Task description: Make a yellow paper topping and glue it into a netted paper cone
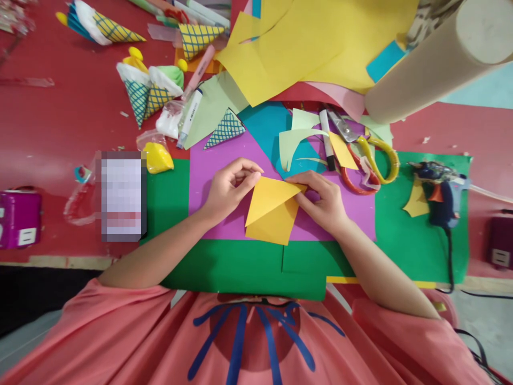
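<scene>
A yellow-orange paper piece (270, 211), folded over into a pointed shape, lies on a purple sheet (208, 182) that rests on green sheets (240, 267). My left hand (228, 190) pinches the paper's upper left edge with thumb and fingers. At the upper right corner my right hand (323, 200) presses and grips the folded flap. Both forearms reach in from the bottom over the green sheets.
Scissors (368, 155) and a black marker (326, 141) lie beyond my right hand. A blue glue gun (441, 195) rests at right. Finished paper cones (150, 93) and yellow clay (157, 158) sit at left. A cardboard tube (433, 59) and loose yellow sheets (312, 43) fill the top.
</scene>
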The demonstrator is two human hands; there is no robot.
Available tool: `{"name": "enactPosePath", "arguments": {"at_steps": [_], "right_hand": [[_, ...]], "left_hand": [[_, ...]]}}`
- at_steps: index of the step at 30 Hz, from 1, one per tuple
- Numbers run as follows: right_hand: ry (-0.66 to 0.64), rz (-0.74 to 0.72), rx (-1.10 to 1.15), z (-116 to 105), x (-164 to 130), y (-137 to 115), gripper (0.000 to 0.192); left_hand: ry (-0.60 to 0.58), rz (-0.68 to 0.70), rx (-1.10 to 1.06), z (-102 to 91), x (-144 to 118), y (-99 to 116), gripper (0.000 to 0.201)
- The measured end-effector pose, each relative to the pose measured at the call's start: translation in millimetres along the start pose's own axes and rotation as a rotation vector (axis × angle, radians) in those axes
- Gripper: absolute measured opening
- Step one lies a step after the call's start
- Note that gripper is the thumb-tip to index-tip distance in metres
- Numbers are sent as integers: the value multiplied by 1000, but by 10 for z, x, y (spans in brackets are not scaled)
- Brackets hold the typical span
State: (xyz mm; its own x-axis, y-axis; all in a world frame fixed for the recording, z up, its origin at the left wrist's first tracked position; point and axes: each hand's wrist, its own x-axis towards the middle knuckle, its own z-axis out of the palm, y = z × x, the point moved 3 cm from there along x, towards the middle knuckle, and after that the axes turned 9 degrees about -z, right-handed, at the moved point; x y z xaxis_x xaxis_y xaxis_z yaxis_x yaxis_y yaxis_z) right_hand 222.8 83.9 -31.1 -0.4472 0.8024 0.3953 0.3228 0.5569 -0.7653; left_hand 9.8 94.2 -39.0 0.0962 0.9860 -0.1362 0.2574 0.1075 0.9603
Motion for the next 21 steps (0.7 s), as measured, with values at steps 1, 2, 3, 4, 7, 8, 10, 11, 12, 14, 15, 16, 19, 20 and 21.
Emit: {"name": "enactPosePath", "arguments": {"at_steps": [1,2,3,4,7,8,10,11,12,14,15,16,19,20,21], "right_hand": [[6,17,-11,-2,1,1,29],[15,47,-25,-4,0,4,28],[25,89,-36,-6,-2,9,26],[38,139,-42,-7,-6,14,23],[69,276,-3,-1,-20,25,15],[70,309,37,7,-24,27,17],[64,359,146,23,-27,30,21],[60,383,208,31,-27,32,24],[59,406,267,37,-26,34,27],[72,448,362,42,-22,42,32],[87,471,398,43,-22,50,32],[108,492,432,44,-22,59,30],[180,529,522,53,-32,95,21],[196,532,543,57,-36,104,19],[206,534,554,61,-41,111,18]], "left_hand": [[1,1,-7,-1,1,-4,23],[-1,3,-18,-2,0,-9,24],[-10,6,-33,-2,0,-16,25],[-23,12,-48,0,-2,-23,26],[-85,45,-71,20,-13,-45,22],[-101,57,-69,28,-19,-50,21],[-105,73,-49,39,-29,-52,25],[-102,75,-30,43,-33,-50,28],[-96,74,-10,45,-37,-47,31],[-90,72,15,49,-45,-37,35],[-87,74,21,49,-47,-33,34],[-82,77,23,48,-49,-29,33],[-61,100,12,38,-51,-21,29],[-46,121,13,31,-53,-14,27],[-28,151,24,22,-59,-1,26]]}}
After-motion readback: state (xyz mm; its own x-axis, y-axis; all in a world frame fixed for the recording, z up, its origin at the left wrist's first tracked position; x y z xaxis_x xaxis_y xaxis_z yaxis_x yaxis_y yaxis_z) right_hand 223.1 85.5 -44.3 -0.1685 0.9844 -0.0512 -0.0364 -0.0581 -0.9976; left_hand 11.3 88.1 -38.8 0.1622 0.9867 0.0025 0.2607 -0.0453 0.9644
